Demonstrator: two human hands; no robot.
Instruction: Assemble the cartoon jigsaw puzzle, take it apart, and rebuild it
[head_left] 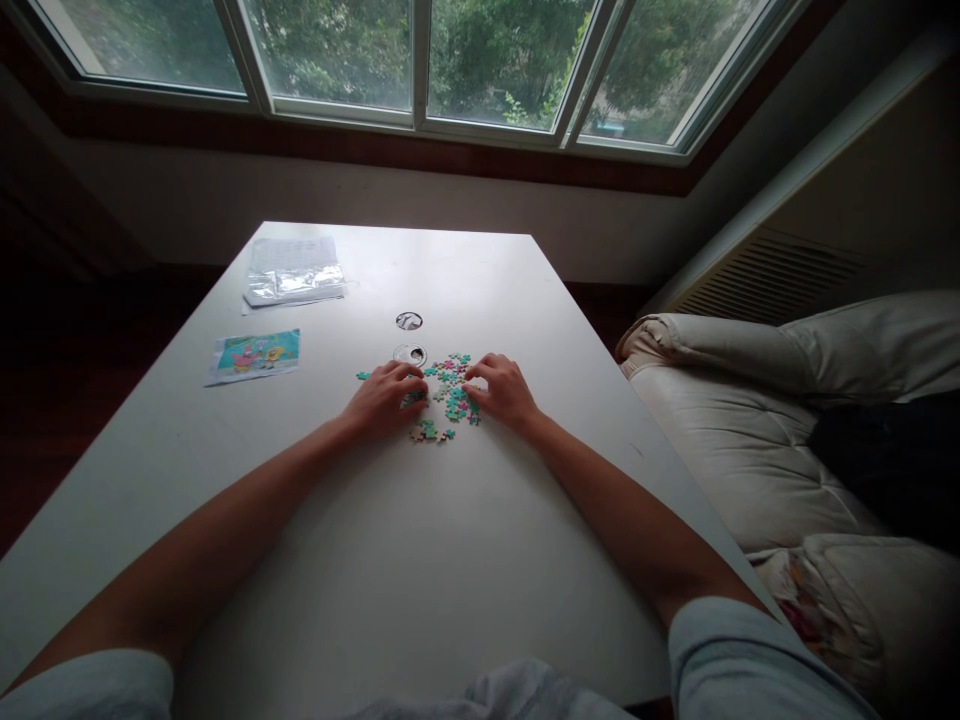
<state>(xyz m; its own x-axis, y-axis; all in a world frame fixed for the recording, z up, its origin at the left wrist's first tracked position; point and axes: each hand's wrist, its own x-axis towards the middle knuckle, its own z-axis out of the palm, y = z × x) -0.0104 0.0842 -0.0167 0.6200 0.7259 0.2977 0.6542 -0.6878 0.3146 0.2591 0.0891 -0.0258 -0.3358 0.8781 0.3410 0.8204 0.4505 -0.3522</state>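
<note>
Small jigsaw puzzle pieces (456,402), mostly green with some pink, lie in a loose heap on the white table (450,560). At the heap's left side is my left hand (384,398), its fingers curved and apart from the thumb, with a few pieces showing in the gap. My right hand (504,388) rests at the right side, fingertips at the pieces and thumb apart from the index finger. Whether either hand pinches a single piece is too small to make out. Several joined or touching pieces (430,432) lie nearer to me.
Behind the heap are a round clear lid-like object (410,355) and a dark-rimmed disc (409,321). A cartoon picture sheet (256,355) lies at left, with papers and a clear plastic bag (295,284) behind. A padded sofa (720,430) stands along the right.
</note>
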